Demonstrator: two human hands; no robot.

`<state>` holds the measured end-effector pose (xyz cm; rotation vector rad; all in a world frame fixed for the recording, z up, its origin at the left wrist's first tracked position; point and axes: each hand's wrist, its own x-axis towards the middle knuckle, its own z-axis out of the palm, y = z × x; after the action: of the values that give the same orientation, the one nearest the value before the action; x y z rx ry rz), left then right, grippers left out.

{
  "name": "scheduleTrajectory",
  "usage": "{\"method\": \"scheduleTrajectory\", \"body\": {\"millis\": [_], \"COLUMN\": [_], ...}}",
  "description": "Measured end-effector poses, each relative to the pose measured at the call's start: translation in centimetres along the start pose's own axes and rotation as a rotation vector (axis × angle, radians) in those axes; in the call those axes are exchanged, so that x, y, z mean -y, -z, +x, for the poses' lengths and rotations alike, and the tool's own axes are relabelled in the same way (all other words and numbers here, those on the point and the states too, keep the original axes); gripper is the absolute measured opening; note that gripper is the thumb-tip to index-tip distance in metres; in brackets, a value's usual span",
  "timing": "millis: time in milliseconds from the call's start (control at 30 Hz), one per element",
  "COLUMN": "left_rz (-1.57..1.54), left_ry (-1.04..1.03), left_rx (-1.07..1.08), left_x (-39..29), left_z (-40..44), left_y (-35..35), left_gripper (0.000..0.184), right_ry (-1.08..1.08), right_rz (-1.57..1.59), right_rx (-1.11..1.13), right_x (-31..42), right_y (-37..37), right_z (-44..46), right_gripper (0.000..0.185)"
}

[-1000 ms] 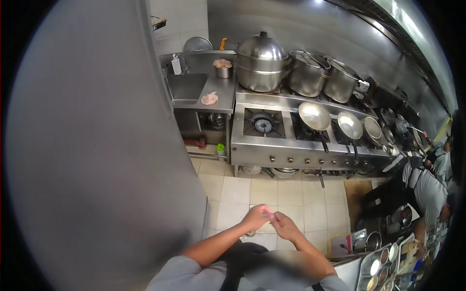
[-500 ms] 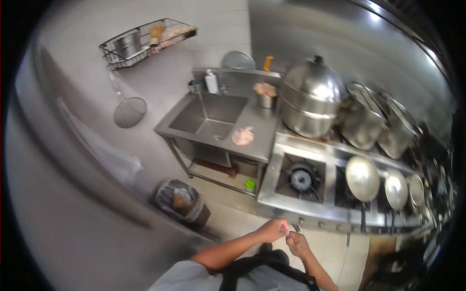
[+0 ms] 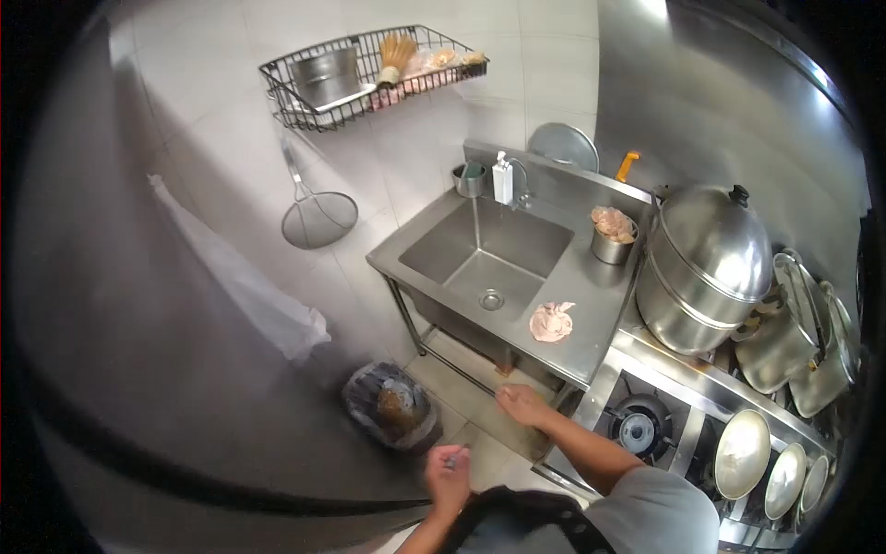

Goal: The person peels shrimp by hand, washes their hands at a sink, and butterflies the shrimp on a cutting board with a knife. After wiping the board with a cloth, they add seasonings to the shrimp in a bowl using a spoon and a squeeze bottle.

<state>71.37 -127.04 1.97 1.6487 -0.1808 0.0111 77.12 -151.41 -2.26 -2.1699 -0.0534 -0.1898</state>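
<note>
My left hand point(image 3: 448, 473) is closed, fingers curled around a small greyish thing too small to name. It is in front of my body, beside the lined trash bin point(image 3: 392, 406). My right hand point(image 3: 523, 404) reaches forward, its fingers curled shut; whatever they may hold is hidden. It is in front of the sink counter point(image 3: 591, 319), lower than its front edge and apart from the bin. On that counter lies a crumpled pinkish cloth point(image 3: 551, 322). Behind it a metal pot point(image 3: 612, 247) holds more pinkish, cloth-like material.
The steel sink point(image 3: 489, 249) has a soap bottle point(image 3: 502, 180) behind it. To the right are a large steamer pot point(image 3: 701, 268), a gas burner point(image 3: 637, 429) and several pans point(image 3: 743, 452). A strainer point(image 3: 319, 220) hangs below a wire basket point(image 3: 369, 78).
My hands were together and are now apart, the right one farther forward. The view has turned left, so the sink, counter and stove appear shifted to the right.
</note>
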Motion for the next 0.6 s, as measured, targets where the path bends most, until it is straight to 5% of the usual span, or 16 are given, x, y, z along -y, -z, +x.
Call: {"method": "scheduleTrajectory", "body": {"millis": [200, 333, 433, 500, 567, 600], "left_rz": [-0.003, -0.054, -0.161, 0.158, 0.253, -0.026], "left_ry": [0.047, 0.065, 0.107, -0.007, 0.139, 0.116], "left_rx": [-0.214, -0.333, -0.460, -0.540, -0.612, -0.538], "left_x": [-2.1, -2.9, -1.5, 1.2, 2.6, 2.0], "left_z": [1.3, 2.4, 3.6, 4.1, 4.5, 4.2], "left_y": [2.4, 2.3, 2.1, 2.9, 3.6, 3.6], "left_gripper": [0.018, 0.017, 0.016, 0.014, 0.023, 0.022], "right_ry": [-0.284, -0.406, -0.458, -0.486, -0.448, -0.430], "right_rz": [0.524, 0.499, 0.729, 0.830, 0.896, 0.899], "right_rx": [0.128, 0.097, -0.067, -0.228, -0.343, -0.383], "right_x": [-2.4, -1.7, -4.8, -7.2, -12.0, -15.2], "right_y": [-5.4, -3.1, -2.0, -0.1, 2.8, 4.2], "right_z": [7.4, 14.6, 20.8, 25.2, 30.4, 33.1], "right_gripper": [0.025, 0.027, 0.026, 0.023, 0.020, 0.019]}}
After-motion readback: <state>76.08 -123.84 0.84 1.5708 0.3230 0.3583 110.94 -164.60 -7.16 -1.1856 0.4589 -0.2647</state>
